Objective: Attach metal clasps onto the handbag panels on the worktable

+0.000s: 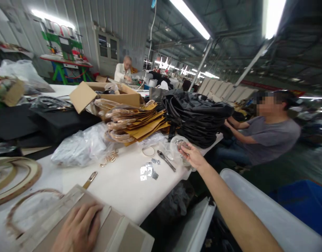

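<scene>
The left hand (78,227) is pressing spread on a beige bag panel (119,224) at seven o'clock, the panel cut off by the frame. At one o'clock, over the white bench (119,190), the right hand (192,156) is pinching a clear plastic bag (176,148), its small metal fittings (182,144) too blurred to make out.

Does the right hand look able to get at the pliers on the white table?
Probably yes: the right hand is close to the pliers; only the clear plastic bag it touches lies between.

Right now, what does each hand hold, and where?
Right hand: a clear plastic bag, by its upper part. Left hand: nothing, lying flat on a beige panel.
</scene>
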Available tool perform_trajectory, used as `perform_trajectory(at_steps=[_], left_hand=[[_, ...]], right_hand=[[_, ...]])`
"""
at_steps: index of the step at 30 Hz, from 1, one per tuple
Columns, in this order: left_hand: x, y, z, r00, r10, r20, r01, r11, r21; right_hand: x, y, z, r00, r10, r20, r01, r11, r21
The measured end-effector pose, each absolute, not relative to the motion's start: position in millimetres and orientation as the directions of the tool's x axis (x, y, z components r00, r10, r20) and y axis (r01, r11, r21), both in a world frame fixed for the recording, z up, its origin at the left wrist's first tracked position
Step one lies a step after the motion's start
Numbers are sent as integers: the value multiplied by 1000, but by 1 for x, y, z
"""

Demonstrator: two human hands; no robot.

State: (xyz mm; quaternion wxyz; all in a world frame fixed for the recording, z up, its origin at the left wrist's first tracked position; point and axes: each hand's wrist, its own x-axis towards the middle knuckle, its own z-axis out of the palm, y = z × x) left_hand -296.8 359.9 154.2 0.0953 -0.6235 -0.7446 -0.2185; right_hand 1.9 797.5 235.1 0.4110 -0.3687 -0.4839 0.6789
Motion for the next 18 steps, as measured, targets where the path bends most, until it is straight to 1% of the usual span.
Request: perform_trajectory(at_steps=[2,4,6,7,9,11,13,15,16,18], left_hand=[[-291,359,163,-206,896,392,973,146,179],[-286,360,168,-225,895,384,970,170,172],[-284,361,170,-238,893,382,967,178,184],[-283,362,171,-241,890,387,965,176,195],[-283,362,171,-250,882,398,960,172,222],[-283,363,171,-259,877,404,955,169,245],[-283,363,171,-273,873,405,949,175,261],[-283,363,170,-284,871,401,945,183,271],[-283,362,170,-286,871,399,944,184,274],[-282,362,170,-287,875,390,942,183,282]], right_hand=[[-12,781,226,-469,872,-137,-172,-243,-955],[-30,762,212,-512,841,-176,-123,-274,-954],[-48,743,194,-529,826,-192,-55,-260,-964],[-56,735,185,-532,827,-182,-9,-221,-975],[-72,721,170,-538,836,-111,100,-67,-993],[-84,710,160,-552,833,31,199,168,-966],[-92,697,155,-586,785,200,234,401,-886],[-96,683,153,-633,702,327,225,570,-790],[-97,675,153,-663,657,360,224,632,-742],[-97,658,154,-740,566,364,243,730,-639]])
